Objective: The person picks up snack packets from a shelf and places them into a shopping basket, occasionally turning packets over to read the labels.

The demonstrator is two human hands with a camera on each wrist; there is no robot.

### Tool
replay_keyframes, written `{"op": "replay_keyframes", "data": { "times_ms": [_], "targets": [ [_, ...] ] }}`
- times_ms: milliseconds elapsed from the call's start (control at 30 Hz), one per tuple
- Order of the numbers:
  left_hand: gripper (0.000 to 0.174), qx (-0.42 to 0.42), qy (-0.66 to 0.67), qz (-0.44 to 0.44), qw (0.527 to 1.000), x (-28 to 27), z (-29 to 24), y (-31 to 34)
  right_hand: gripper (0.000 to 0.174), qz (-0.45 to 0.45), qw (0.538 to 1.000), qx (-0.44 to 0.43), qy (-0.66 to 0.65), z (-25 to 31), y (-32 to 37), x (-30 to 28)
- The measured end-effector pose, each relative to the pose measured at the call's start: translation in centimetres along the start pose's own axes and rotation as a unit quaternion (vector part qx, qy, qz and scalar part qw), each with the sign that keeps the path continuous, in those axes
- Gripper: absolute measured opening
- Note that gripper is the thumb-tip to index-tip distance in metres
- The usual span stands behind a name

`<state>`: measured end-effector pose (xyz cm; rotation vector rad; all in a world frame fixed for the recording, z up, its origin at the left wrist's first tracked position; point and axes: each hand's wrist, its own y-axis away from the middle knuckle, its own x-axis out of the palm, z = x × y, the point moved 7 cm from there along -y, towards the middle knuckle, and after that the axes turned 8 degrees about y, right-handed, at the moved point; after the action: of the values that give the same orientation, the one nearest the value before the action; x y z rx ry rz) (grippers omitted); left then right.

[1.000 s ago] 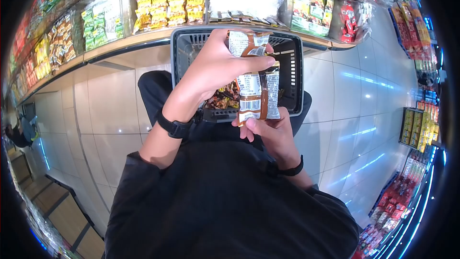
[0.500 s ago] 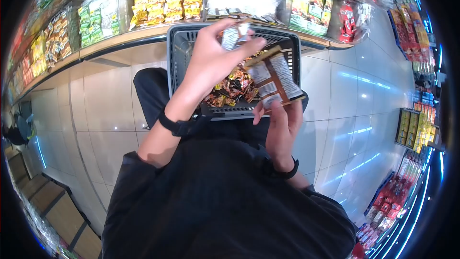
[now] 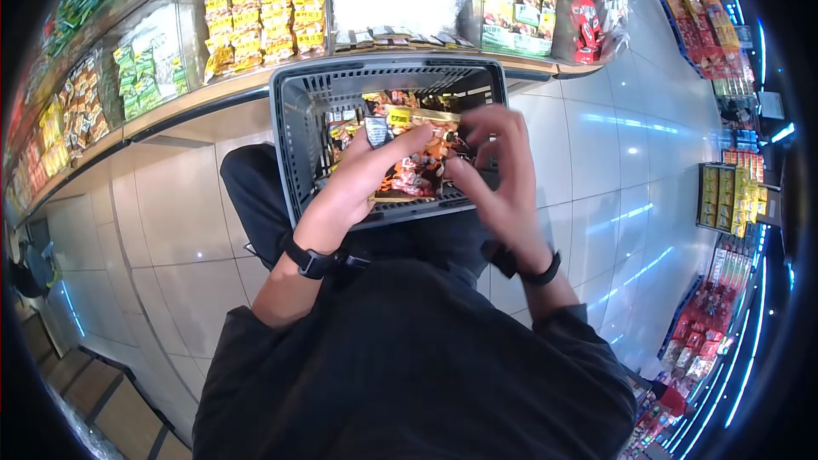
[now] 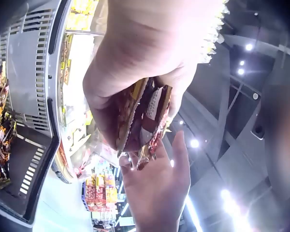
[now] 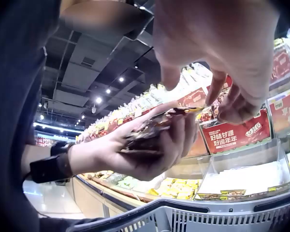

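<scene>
**Dark top**: nearest the camera, below the basket.

**Left hand**: above the basket's near rim. Fingers and thumb are curled round a bundle of snack packets, gripping them edge-on.

**Right hand**: above the basket's right half. Fingers are loose and slightly bent, with the tips at the bundle's edge; it grasps nothing, as far as the views show.

**Snack packets**: held over the basket's inside, not yet lying in it.

**Basket**: grey with slotted walls, resting on a dark trouser leg. Loose packets already lie on its bottom. Judged part filled, with only the held bundle left outside.

**Shelf**: just beyond the basket's far rim, with a wooden edge. Yellow packets stand above it.

**Floor**: pale glossy tiles on either side of the basket, reflecting strip lights.

**Far racks**: well to the right of the basket, across the aisle, stocked in red and yellow.
</scene>
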<state>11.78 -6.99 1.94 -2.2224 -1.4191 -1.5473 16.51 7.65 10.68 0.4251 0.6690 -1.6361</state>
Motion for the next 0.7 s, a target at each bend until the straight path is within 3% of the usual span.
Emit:
{"op": "replay_keyframes", "data": {
  "times_ms": [67,100,167,300,333,367,467,533,567,633,700],
  "targets": [
    [0.045,0.011,-0.111,0.003,0.994,-0.1,0.0,0.1,0.045,0.076,0.995,0.032,-0.05,-0.1,-2.0,0.5],
    [0.048,0.024,-0.148,-0.017,0.989,0.3,-0.4,0.4,0.045,0.073,0.996,0.029,-0.05,-0.5,-2.8,0.3],
    [0.048,0.051,-0.177,-0.027,0.983,-0.7,-0.3,-0.9,0.04,0.216,0.976,-0.011,-0.025,-1.2,-4.0,2.4],
    [0.037,0.082,-0.113,-0.049,0.989,-2.5,-1.4,-1.2,0.036,0.186,0.978,-0.09,-0.015,-1.2,-6.5,2.1],
    [0.035,0.105,-0.052,-0.046,0.992,-3.0,-1.6,-1.3,0.034,0.212,0.977,0.026,0.004,-2.8,-7.4,1.8],
    [0.039,0.101,-0.08,-0.086,0.988,-3.8,-2.0,-1.3,0.03,0.157,0.987,-0.034,0.019,-2.8,-9.2,0.9],
    [0.04,0.102,-0.078,-0.105,0.986,-4.9,-2.1,-1.1,0.03,0.137,0.986,0.03,0.087,-6.4,-15.5,0.4],
    [0.038,0.074,-0.078,-0.098,0.989,-4.8,-1.4,-1.1,0.031,0.07,0.96,-0.174,0.209,-8.1,-18.9,1.9],
    [0.036,0.062,-0.067,-0.087,0.992,-4.6,-1.0,-1.3,0.03,0.119,0.942,-0.131,0.285,-9.3,-19.9,3.2],
    [0.033,0.053,-0.074,-0.079,0.993,-4.0,-0.5,-1.3,0.029,0.125,0.932,-0.204,0.273,-14.8,-21.6,6.4],
    [0.029,0.051,-0.029,-0.072,0.996,-3.1,-0.5,-1.1,0.036,0.144,0.914,-0.206,0.317,-15.8,-21.4,8.0]
  ]
}}
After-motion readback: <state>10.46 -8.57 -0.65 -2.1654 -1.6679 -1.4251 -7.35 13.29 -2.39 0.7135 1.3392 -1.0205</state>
